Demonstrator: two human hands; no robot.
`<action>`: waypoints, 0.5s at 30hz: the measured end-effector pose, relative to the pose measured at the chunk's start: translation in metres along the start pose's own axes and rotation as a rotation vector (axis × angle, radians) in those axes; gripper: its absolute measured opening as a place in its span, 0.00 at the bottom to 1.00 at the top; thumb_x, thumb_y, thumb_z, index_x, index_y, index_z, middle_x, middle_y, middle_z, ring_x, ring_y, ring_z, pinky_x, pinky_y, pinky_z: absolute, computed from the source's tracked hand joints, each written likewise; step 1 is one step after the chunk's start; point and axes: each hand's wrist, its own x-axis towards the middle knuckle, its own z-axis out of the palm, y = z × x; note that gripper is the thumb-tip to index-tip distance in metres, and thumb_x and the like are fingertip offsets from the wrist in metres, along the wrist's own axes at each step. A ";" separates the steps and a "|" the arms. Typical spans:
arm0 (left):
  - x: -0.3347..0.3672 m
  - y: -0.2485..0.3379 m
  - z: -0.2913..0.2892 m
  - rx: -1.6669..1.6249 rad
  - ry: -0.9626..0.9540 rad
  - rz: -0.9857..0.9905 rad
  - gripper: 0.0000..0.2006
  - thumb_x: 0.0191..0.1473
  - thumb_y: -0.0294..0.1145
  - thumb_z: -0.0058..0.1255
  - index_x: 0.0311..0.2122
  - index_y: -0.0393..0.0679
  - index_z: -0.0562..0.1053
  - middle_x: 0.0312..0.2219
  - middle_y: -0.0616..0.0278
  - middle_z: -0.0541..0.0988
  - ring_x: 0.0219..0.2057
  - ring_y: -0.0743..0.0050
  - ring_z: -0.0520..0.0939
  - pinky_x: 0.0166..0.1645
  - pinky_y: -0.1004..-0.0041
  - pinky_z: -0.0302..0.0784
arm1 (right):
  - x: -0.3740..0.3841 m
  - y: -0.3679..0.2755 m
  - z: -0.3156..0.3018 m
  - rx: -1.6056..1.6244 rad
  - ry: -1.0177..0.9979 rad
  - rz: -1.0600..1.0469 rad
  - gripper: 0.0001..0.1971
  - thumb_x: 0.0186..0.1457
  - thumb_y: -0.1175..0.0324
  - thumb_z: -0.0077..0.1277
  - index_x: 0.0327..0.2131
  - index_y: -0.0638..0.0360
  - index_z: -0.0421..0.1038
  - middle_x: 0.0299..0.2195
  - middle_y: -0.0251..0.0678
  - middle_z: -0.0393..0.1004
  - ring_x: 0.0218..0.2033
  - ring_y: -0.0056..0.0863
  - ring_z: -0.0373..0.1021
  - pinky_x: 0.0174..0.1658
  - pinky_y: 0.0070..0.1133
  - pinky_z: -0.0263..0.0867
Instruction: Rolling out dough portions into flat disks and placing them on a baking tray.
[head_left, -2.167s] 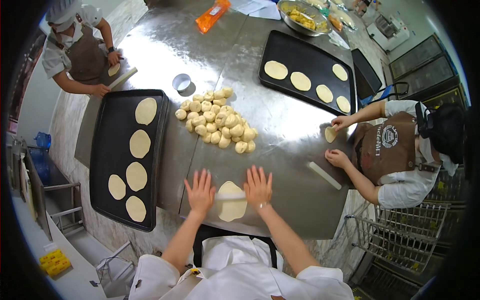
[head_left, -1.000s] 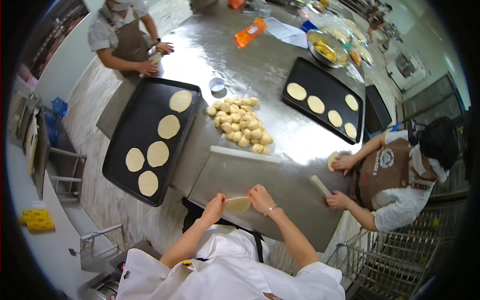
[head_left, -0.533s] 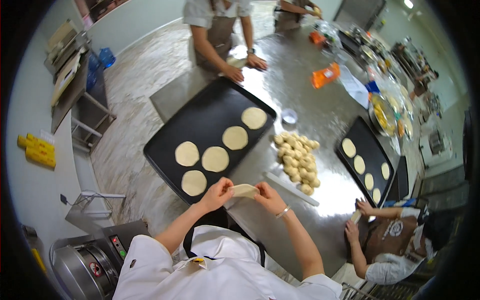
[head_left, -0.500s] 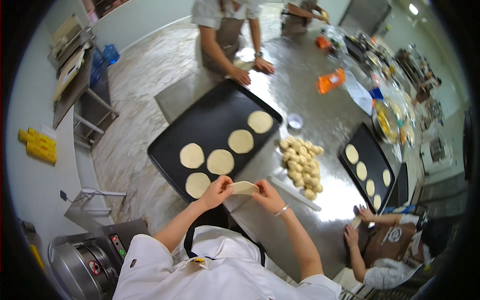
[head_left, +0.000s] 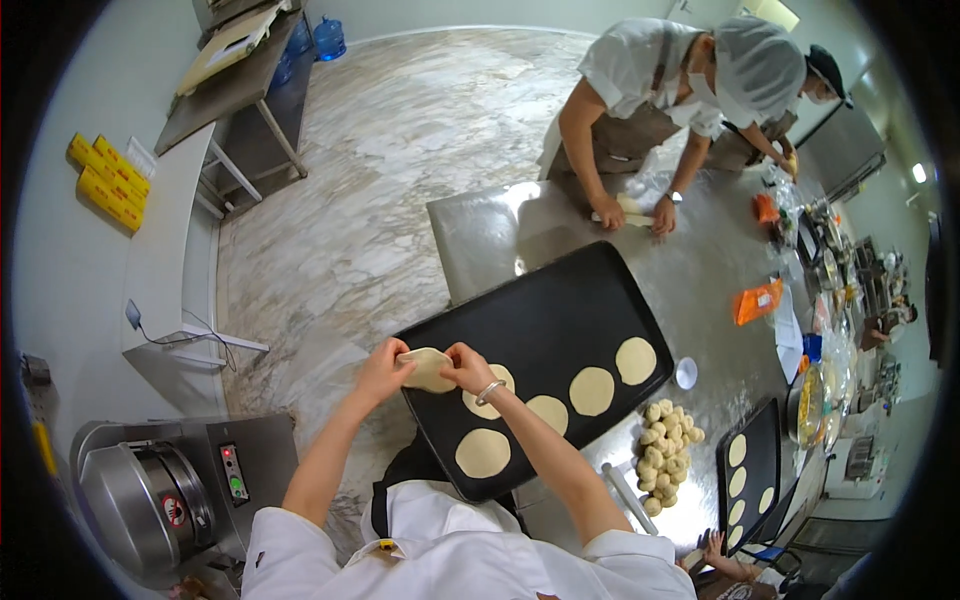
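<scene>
"So, where's the dough round (head_left: pixel 427 371)?"
"Pinched by left hand (head_left: pixel 383 372) and right hand (head_left: pixel 470 369), over the black tray's (head_left: pixel 530 312) left end."
"And its bare middle?"
"Toward two o'clock from the grip; right hand nearer."

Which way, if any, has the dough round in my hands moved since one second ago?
Yes: the dough round has gone leftward, from over the steel table to above the edge of the nearer black tray.

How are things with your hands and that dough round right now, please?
Left hand and right hand pinching dough round by its edges. Held at left end of black tray. Five other rounds on tray, one partly hidden behind right hand.
</scene>
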 end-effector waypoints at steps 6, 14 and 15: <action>0.029 -0.006 0.033 0.229 0.234 0.166 0.16 0.52 0.34 0.64 0.39 0.41 0.68 0.35 0.51 0.76 0.36 0.44 0.80 0.37 0.54 0.76 | 0.030 -0.001 0.013 -0.276 0.273 -0.027 0.17 0.52 0.58 0.64 0.34 0.62 0.74 0.27 0.42 0.79 0.29 0.37 0.77 0.35 0.31 0.72; 0.032 0.000 0.048 0.267 0.281 0.109 0.17 0.52 0.32 0.63 0.44 0.40 0.70 0.38 0.52 0.76 0.41 0.45 0.79 0.44 0.55 0.76 | 0.026 -0.009 0.035 -0.453 0.557 -0.022 0.13 0.54 0.61 0.59 0.34 0.60 0.72 0.30 0.45 0.77 0.30 0.47 0.76 0.35 0.39 0.71; 0.030 0.002 0.049 0.268 0.275 0.110 0.17 0.52 0.32 0.63 0.44 0.40 0.70 0.38 0.52 0.76 0.41 0.45 0.79 0.44 0.55 0.76 | 0.026 -0.011 0.038 -0.451 0.560 -0.017 0.13 0.54 0.61 0.59 0.34 0.60 0.72 0.30 0.45 0.77 0.30 0.47 0.76 0.35 0.39 0.71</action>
